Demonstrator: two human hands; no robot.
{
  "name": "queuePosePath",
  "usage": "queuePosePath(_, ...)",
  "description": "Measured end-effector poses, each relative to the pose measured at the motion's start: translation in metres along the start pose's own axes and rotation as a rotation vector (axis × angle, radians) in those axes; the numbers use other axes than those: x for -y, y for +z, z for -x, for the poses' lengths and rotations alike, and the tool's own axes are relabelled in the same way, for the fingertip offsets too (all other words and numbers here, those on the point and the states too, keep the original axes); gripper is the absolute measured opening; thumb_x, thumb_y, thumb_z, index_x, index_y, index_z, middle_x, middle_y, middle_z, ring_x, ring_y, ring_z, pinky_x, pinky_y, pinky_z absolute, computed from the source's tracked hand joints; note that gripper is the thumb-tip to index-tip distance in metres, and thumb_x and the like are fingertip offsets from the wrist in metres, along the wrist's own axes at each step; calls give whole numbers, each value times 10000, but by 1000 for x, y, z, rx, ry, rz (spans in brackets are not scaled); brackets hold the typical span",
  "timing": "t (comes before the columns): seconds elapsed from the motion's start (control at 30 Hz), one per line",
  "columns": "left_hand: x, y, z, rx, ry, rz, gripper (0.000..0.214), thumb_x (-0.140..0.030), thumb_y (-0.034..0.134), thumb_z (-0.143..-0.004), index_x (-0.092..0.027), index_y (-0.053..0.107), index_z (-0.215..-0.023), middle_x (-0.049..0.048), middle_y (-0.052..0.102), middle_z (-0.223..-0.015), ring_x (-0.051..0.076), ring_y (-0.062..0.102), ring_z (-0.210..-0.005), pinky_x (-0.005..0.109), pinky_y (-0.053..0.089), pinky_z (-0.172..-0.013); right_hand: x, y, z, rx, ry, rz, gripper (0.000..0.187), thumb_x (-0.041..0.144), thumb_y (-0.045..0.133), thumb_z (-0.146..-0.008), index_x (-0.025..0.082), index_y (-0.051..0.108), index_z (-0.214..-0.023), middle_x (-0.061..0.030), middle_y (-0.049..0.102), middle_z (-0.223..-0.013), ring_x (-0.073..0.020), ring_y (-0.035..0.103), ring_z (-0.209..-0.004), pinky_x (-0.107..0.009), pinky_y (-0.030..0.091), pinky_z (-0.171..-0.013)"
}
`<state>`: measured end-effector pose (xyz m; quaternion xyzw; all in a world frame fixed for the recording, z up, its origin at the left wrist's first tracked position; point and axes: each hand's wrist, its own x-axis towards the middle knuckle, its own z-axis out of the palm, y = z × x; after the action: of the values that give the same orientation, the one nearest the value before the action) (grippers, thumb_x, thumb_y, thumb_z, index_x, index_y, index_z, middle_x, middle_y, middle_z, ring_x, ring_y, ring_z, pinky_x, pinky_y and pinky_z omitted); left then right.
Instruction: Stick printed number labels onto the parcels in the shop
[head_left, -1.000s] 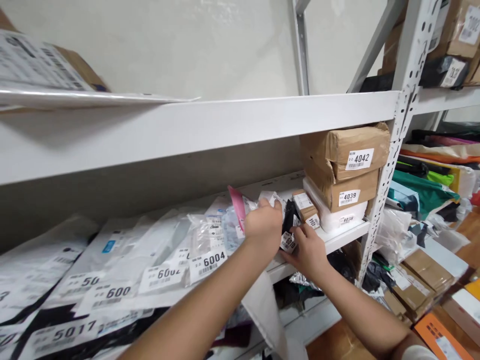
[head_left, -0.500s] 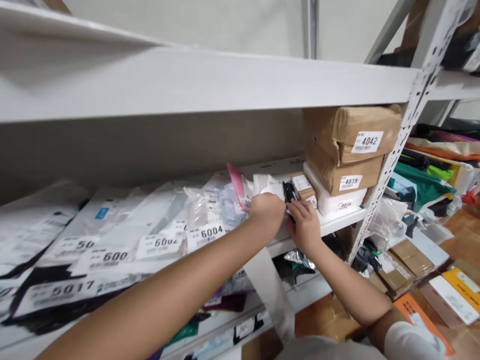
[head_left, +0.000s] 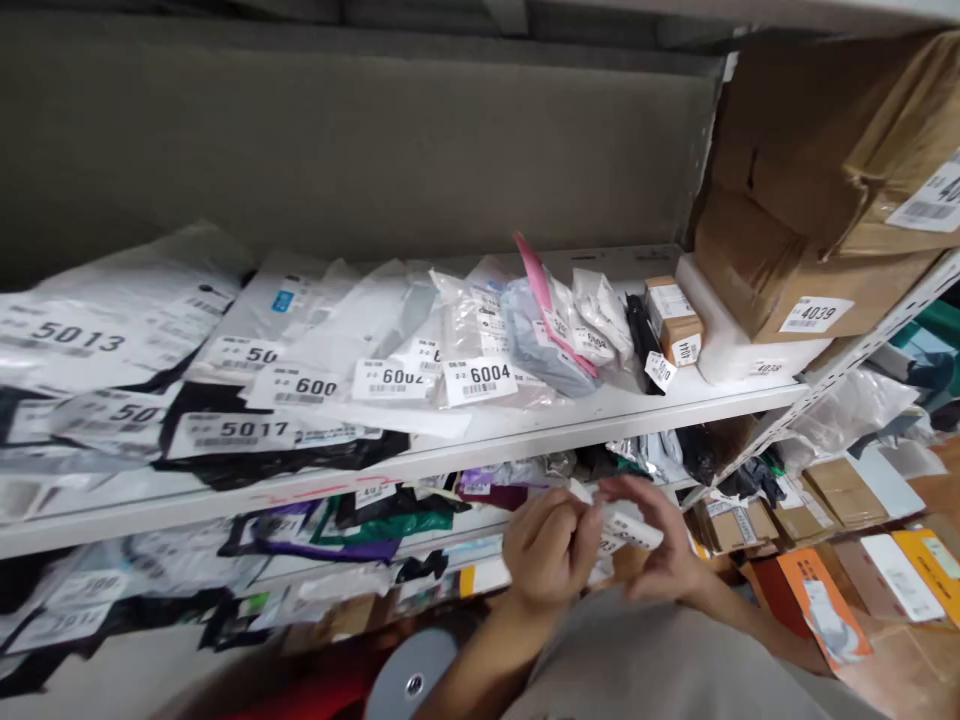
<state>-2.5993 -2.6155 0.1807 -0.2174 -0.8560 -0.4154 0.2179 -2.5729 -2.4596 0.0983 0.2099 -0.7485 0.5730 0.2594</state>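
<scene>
In front of my body, below the shelf edge, both hands are close together around a white strip of printed number labels point(head_left: 634, 530). My left hand point(head_left: 551, 545) is closed, its fingers curled and pinching the strip's near end. My right hand point(head_left: 666, 540) curves round the other side, thumb and fingers on the strip; part of it is hidden by the fingers. Above them on the shelf, a slim black package point(head_left: 643, 335) with a white number label leans beside a small brown box point(head_left: 675, 312). A pink-edged packet point(head_left: 551, 300) stands to their left.
Labelled plastic mailers point(head_left: 262, 330) cover the left of the white shelf point(head_left: 525, 430). Large cardboard boxes point(head_left: 795, 240) are stacked on a white foam box point(head_left: 742, 350) at right. More parcels lie on the lower shelf; an orange packet point(head_left: 825, 605) lies on the floor.
Both hands have left the black package and come down and back toward my body with the label strip. A white label now shows on the black package. My view has tilted down.
</scene>
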Motion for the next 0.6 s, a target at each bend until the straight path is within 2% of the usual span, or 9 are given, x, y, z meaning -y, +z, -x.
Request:
queuePosePath(0.03, 10, 15, 11, -32, -50, 55, 476, -469, 338, -939, -263, 390, -513, 60, 552, -515, 186, 528, -529, 316, 436, -571, -3, 11, 12, -3, 19, -73, 594, 553, 611, -866, 218, 506, -1345, -142, 677, -1131, -284, 665, -977, -417, 534, -859)
queuePosePath(0.1, 25, 39, 25, -21, -159, 166, 427, -440, 336, -931, -264, 373, -544, 54, 554, -542, 185, 526, -551, 317, 449, -588, -9, 28, 25, -85, 143, -124, 292, 437, 571, -927, 210, 648, -1093, -92, 701, -915, -222, 659, -810, -341, 532, -739)
queuePosePath(0.13, 31, 47, 29, 18, -216, 220, 405, -436, 333, -929, -261, 389, -567, 51, 563, -568, 185, 531, -572, 317, 457, -606, -12, 33, 27, -124, 223, -122, 236, 409, 551, -942, 205, 670, -944, -69, 685, -816, -202, 638, -744, -320, 518, -693)
queuePosePath(0.2, 40, 55, 32, 110, -309, 323, 365, -462, 343, -915, -247, 481, -655, 48, 600, -646, 188, 558, -635, 317, 475, -653, -16, 35, 27, -188, 361, -118, 302, 434, 563, -930, 200, 642, -757, -40, 641, -690, -184, 596, -657, -303, 496, -633)
queuePosePath(0.27, 48, 55, 33, 219, -309, 403, 352, -547, 440, -844, -225, 581, -824, 65, 663, -793, 202, 597, -734, 323, 490, -697, -21, 31, 26, -260, 476, -121, 344, 502, 593, -896, 199, 634, -739, -34, 637, -663, -186, 589, -633, -306, 499, -611)
queuePosePath(0.33, 53, 55, 33, 316, -230, 442, 417, -579, 555, -755, -208, 613, -936, 89, 690, -921, 216, 613, -804, 329, 497, -721, -25, 25, 28, -315, 552, -108, 370, 555, 596, -872, 200, 642, -782, -40, 657, -687, -192, 601, -637, -315, 514, -610)
queuePosePath(0.4, 52, 60, 36, 347, -183, 452, 336, -528, 578, -776, -210, 609, -880, 87, 684, -920, 204, 610, -801, 313, 491, -713, -29, 19, 33, -344, 558, -67, 381, 582, 602, -852, 203, 641, -843, -54, 685, -775, -200, 624, -694, -330, 533, -655)
queuePosePath(0.5, 45, 75, 46, 345, -291, 488, 250, -437, 498, -882, -220, 554, -773, 34, 639, -779, 163, 593, -712, 268, 480, -663, -34, 11, 45, -362, 542, -17, 373, 581, 583, -861, 211, 626, -876, -50, 683, -802, -195, 622, -720, -327, 533, -683)
queuePosePath(0.6, 50, 87, 50, 413, -348, 451, 235, -421, 516, -886, -222, 569, -773, 18, 643, -786, 163, 621, -748, 269, 507, -720, -39, -1, 55, -367, 638, -21, 371, 574, 608, -846, 204, 629, -841, -39, 674, -736, -192, 603, -672, -317, 515, -647)
